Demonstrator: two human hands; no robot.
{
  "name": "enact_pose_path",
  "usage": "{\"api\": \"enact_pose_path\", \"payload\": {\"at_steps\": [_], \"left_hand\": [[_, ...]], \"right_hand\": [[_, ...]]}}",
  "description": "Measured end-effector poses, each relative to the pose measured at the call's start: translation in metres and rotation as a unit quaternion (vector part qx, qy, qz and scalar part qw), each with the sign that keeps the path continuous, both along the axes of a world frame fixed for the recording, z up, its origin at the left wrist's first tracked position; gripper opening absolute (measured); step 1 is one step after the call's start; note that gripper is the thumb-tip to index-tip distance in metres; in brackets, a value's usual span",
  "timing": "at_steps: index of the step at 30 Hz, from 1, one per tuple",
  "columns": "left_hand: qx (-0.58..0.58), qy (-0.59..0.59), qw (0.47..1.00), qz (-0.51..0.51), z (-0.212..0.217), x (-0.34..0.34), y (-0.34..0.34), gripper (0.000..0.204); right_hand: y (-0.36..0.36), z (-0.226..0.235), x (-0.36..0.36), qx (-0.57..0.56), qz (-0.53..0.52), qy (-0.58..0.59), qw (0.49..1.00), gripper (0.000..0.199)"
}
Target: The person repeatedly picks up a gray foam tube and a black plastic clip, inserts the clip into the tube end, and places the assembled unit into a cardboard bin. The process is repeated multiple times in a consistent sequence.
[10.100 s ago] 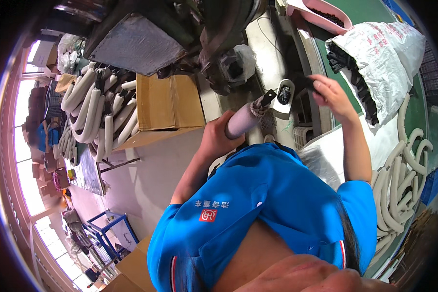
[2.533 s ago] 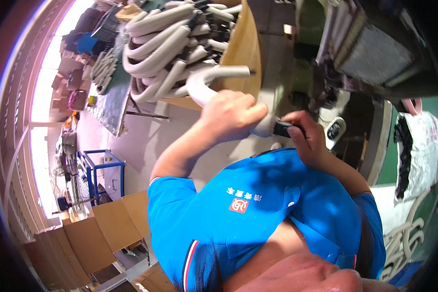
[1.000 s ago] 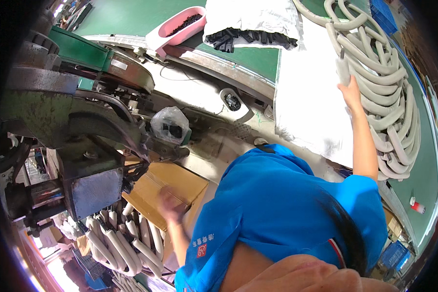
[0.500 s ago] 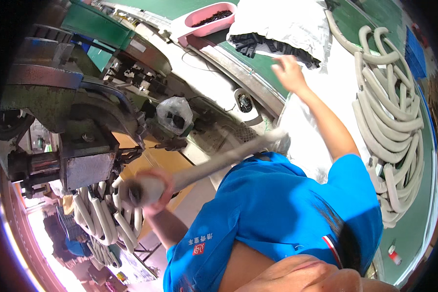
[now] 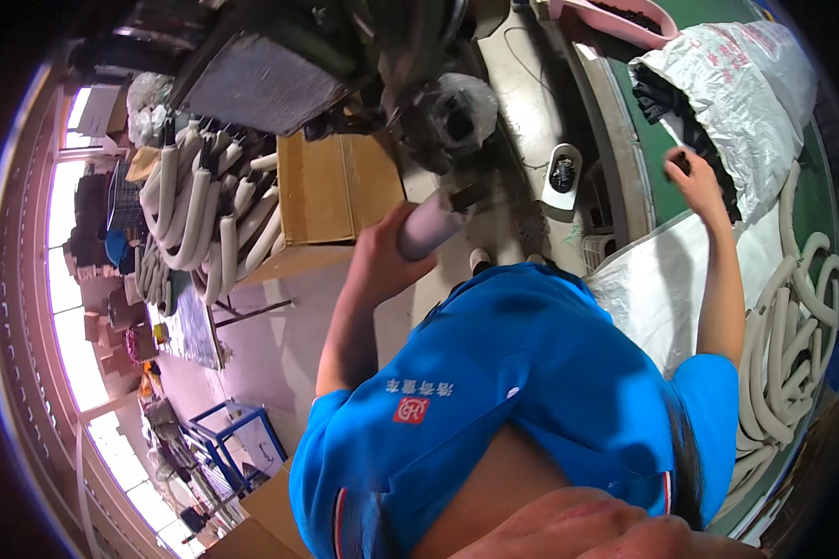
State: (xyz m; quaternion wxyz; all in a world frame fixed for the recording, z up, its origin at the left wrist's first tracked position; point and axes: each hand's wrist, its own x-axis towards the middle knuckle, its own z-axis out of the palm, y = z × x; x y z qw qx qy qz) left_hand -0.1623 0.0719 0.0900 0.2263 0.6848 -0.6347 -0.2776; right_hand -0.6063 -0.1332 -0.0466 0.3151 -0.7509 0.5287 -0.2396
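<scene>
A: How are the arms set?

B: The left arm bends up from the blue shirt (image 5: 531, 391), and the left hand (image 5: 382, 256) sits at the middle of the view. The right arm stretches far out to the right, with the right hand (image 5: 697, 182) over the green table (image 5: 816, 200) beside the white sack (image 5: 746, 93).

A: What can't you make out?

B: The far end of the tube (image 5: 429, 228) runs in under the dark machine (image 5: 345, 56), where blur and shadow swallow it. The black pieces spilling from the sack are only a dark mass. The lower edge is blocked by something skin-toned and out of focus.

A: And the hands themselves?

B: The left is wrapped firmly round the pale tube, fingers curled about its near end. The right is pinched closed on a small black part (image 5: 682, 163), just by the sack's mouth. Left of the tube stands a cardboard box (image 5: 336, 186) with curved hoses (image 5: 196, 224) beyond it; more hoses (image 5: 792, 345) lie at the right.
</scene>
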Motion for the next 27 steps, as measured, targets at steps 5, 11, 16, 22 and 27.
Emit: {"api": "enact_pose_path", "payload": {"at_steps": [5, 11, 16, 22, 27], "left_hand": [[-0.059, 0.001, 0.998, 0.013, -0.018, -0.013, -0.004, 0.044], [-0.098, -0.031, 0.995, 0.008, -0.022, -0.004, 0.003, 0.043], [-0.093, -0.049, 0.994, 0.041, -0.020, 0.008, 0.013, 0.045], [-0.106, -0.049, 0.992, 0.049, -0.018, 0.031, 0.017, 0.044], [-0.062, -0.043, 0.997, 0.005, -0.020, 0.054, 0.024, 0.037]], "right_hand": [[0.080, 0.103, 0.148, 0.239, 0.104, -0.445, 0.857, 0.020], [0.108, 0.117, 0.206, 0.322, 0.144, -0.546, 0.760, 0.031], [0.116, 0.116, 0.234, 0.300, 0.116, -0.546, 0.773, 0.031], [0.116, 0.115, 0.263, 0.341, 0.099, -0.562, 0.747, 0.032], [0.113, 0.110, 0.278, 0.403, 0.156, -0.479, 0.764, 0.030]]}}
